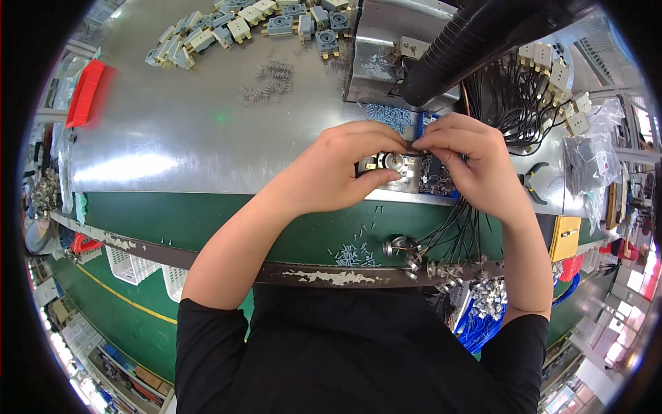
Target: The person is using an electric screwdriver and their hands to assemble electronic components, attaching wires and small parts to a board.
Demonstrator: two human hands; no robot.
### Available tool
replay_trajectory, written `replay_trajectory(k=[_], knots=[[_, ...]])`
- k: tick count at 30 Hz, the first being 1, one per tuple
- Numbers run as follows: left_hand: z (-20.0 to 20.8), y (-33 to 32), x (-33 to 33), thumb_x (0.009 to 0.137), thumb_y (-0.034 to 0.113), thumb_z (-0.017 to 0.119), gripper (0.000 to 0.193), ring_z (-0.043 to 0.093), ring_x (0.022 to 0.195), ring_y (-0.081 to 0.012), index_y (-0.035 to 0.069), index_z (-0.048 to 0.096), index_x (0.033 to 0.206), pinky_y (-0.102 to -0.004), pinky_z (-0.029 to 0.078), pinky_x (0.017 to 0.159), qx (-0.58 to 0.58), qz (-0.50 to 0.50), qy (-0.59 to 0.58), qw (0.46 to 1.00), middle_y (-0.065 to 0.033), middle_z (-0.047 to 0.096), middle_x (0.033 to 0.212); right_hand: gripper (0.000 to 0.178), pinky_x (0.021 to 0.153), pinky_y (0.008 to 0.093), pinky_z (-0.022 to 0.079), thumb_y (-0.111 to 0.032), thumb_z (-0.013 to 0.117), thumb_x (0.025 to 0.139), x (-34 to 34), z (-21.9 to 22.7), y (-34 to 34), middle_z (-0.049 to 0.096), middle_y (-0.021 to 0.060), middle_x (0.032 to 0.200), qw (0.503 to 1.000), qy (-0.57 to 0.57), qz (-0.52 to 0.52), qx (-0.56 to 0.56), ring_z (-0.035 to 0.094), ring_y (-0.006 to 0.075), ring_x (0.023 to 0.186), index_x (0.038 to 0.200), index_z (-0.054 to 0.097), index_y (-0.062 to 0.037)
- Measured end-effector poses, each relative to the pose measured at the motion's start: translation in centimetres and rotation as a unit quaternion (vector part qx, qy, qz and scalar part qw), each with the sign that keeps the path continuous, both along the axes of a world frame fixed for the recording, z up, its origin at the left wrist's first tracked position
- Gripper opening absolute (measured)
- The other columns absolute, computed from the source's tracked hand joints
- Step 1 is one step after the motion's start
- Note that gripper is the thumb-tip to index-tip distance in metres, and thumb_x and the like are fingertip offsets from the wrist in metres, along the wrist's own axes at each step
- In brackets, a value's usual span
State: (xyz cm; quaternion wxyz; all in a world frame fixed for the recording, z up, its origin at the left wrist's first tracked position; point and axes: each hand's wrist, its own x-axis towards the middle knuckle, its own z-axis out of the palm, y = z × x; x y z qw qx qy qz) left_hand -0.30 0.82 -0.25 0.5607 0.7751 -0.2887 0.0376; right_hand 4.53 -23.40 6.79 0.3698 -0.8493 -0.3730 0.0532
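Note:
My left hand point(343, 165) is closed around a small assembly with a round metal part point(393, 161) on top, its thumb at the near side and its fingers along the far side. Close by, my right hand point(472, 153) pinches what looks like a thin black wire point(412, 152) at the assembly's far right. The fingertips of both hands nearly meet there, and they hide part of the wire. A blue-edged tray of small dark parts point(436, 178) lies under and beside my right hand. Just beyond the hands is a pile of small blue screws point(389, 116).
Grey and white socket-like housings point(238, 29) and loose springs point(270, 81) lie at the far left. A black tube point(476, 48) overhangs the metal fixture point(376, 65). Black cables point(507, 103), pliers point(532, 183) and a plastic bag point(596, 148) are right; more screws point(355, 255) lie near the front edge.

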Motion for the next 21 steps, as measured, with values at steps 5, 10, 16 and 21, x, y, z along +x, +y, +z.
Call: replay_trajectory(k=[5,10,16,21], knots=[[-0.1,0.0,-0.2,0.083,0.006,0.083,0.032,0.072,0.109,-0.0344,0.0,0.074,0.114,-0.0413,0.057,0.094,-0.005,0.004,-0.004,1.0,-0.0157,0.074,0.117,0.019,0.083,0.0327,0.057,0.007,0.073,0.086,-0.4,1.2,0.9,0.075,0.0137,0.094,0.985,0.164,-0.039,0.025,0.075,0.0203,0.092,0.105,0.071,0.0062],[-0.2,0.0,-0.1,0.083,0.007,0.083,0.032,0.071,0.109,-0.0345,-0.001,0.074,0.113,-0.0416,0.057,0.094,0.0,0.006,-0.016,1.0,-0.0161,0.073,0.117,0.022,0.079,0.0317,0.057,0.005,0.075,0.085,-0.2,1.5,1.7,0.075,0.0123,0.09,0.991,0.132,-0.024,0.003,0.077,0.0205,0.091,0.104,0.064,0.0047],[0.0,-0.1,-0.1,0.082,0.008,0.083,0.036,0.07,0.112,-0.035,0.0,0.071,0.115,-0.042,0.055,0.097,0.0,0.013,-0.007,1.0,-0.0163,0.072,0.119,0.024,0.077,0.0331,0.057,0.006,0.074,0.085,-0.4,0.6,2.2,0.074,0.0153,0.09,0.995,0.095,-0.019,-0.03,0.077,0.0253,0.088,0.105,0.061,0.0032],[0.3,0.0,-0.1,0.083,0.009,0.083,0.039,0.069,0.112,-0.0364,0.001,0.067,0.118,-0.0426,0.055,0.097,-0.003,0.001,0.03,1.0,-0.0169,0.07,0.122,0.023,0.077,0.0357,0.057,0.005,0.073,0.086,-1.0,0.2,2.0,0.072,0.0161,0.09,0.998,0.048,0.001,-0.047,0.077,0.0299,0.09,0.105,0.061,0.0024]])
